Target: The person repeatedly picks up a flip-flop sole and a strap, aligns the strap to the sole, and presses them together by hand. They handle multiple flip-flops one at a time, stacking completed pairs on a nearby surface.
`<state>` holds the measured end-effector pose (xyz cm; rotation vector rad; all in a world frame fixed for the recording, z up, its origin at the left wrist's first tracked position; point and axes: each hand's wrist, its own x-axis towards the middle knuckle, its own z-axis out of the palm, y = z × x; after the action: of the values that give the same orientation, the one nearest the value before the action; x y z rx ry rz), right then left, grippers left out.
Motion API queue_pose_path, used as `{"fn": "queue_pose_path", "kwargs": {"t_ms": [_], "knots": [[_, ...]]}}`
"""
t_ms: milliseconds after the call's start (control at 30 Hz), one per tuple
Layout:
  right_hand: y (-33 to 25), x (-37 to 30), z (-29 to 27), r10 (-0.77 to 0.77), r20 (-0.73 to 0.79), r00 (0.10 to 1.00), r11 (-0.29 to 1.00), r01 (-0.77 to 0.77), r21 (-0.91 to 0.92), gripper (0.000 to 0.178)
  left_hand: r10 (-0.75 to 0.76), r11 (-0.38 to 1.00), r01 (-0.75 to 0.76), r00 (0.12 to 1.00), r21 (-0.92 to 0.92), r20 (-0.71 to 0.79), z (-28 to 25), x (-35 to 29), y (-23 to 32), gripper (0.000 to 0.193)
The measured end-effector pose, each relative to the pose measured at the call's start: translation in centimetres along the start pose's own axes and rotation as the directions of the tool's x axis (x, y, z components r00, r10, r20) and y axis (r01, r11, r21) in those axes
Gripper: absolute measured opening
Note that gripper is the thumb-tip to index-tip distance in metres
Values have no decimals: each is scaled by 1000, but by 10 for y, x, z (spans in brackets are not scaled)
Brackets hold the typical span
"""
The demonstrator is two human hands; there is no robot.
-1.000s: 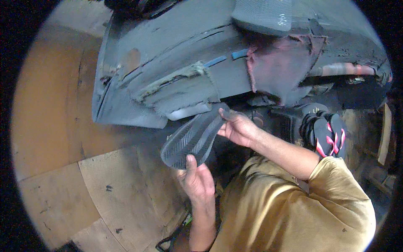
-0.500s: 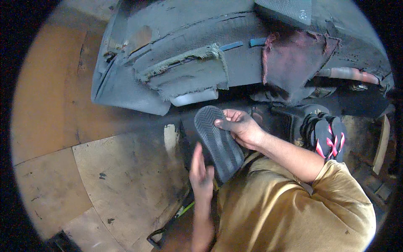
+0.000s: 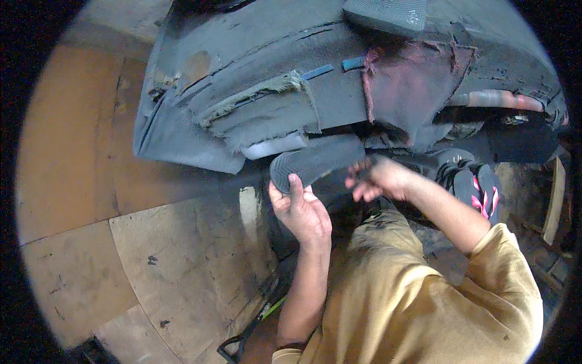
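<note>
A dark grey flip-flop sole (image 3: 321,159), ridged with a zigzag tread, lies slantwise in front of me, below the bench edge's cloth patches. My left hand (image 3: 301,209) is closed on its left end, thumb on the tread and fingers underneath. Close by the sole's right end, my right hand (image 3: 382,179) is slightly blurred, its fingers apart and loosely bent with nothing seen in them. Whether its fingertips touch the sole, I cannot tell. Finished black flip-flops with pink straps (image 3: 479,188) stand bunched together to the right of that hand.
A worn, dust-covered padded bench (image 3: 254,54) spans the far side, with a frayed reddish cloth patch (image 3: 412,91) on its edge. Another dark textured sole piece (image 3: 388,15) rests on top. Brown boards (image 3: 176,261) cover the floor at left. A wooden strip (image 3: 555,200) stands far right.
The sole has passed from my right hand to my left and turned from near upright to nearly level. My right hand has let go and shifted slightly right.
</note>
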<state>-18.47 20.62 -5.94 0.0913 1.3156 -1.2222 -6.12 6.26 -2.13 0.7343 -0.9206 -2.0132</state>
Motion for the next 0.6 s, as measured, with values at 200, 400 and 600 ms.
{"fn": "queue_pose_path", "kwargs": {"t_ms": [200, 400, 600], "knots": [[31, 19, -16, -13, 440, 898, 812, -247, 529, 50, -64, 997, 70, 986, -34, 156, -46, -21, 60, 50], [82, -2, -11, -364, 104, 926, 908, 327, 263, 45, -423, 883, 444, 894, -156, 150, -95, -29, 71, 55], [62, -37, 11, -792, 14, 611, 382, 513, -769, 55, -231, 870, 199, 973, 451, 17, -70, -19, 54, 35]]}}
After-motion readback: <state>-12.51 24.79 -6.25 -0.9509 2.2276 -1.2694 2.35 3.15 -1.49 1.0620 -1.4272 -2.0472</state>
